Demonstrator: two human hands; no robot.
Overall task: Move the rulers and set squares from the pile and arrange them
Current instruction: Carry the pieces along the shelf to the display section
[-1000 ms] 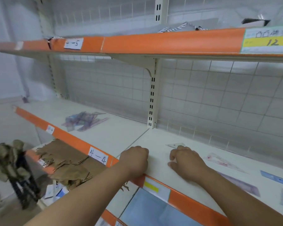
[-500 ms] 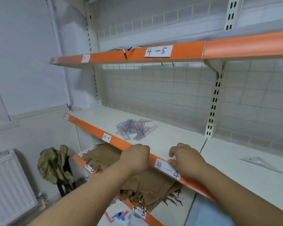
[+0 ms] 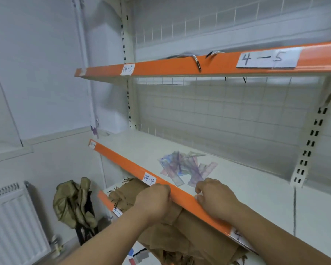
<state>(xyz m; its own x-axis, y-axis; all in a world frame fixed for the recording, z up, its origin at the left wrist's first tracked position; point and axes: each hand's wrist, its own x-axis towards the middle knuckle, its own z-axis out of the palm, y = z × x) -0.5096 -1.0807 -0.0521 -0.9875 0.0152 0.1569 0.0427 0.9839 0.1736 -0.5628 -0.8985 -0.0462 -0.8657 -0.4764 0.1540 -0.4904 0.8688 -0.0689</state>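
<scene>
Hovering at the orange shelf edge [image 3: 122,162], left hand [image 3: 154,200] and right hand [image 3: 215,199] curl empty fingers, near the pile of rulers and set squares [image 3: 185,167].

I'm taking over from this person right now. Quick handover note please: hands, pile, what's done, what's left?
Left hand: curled, nothing seen in it, at the orange shelf edge.
Right hand: curled, nothing seen in it, over the shelf at the near side of the pile; contact unclear.
Pile: rulers and set squares heaped on the shelf labelled 04-4.
Done: nothing arranged shows in view.
Left: take pieces from the pile and lay them out.
</scene>
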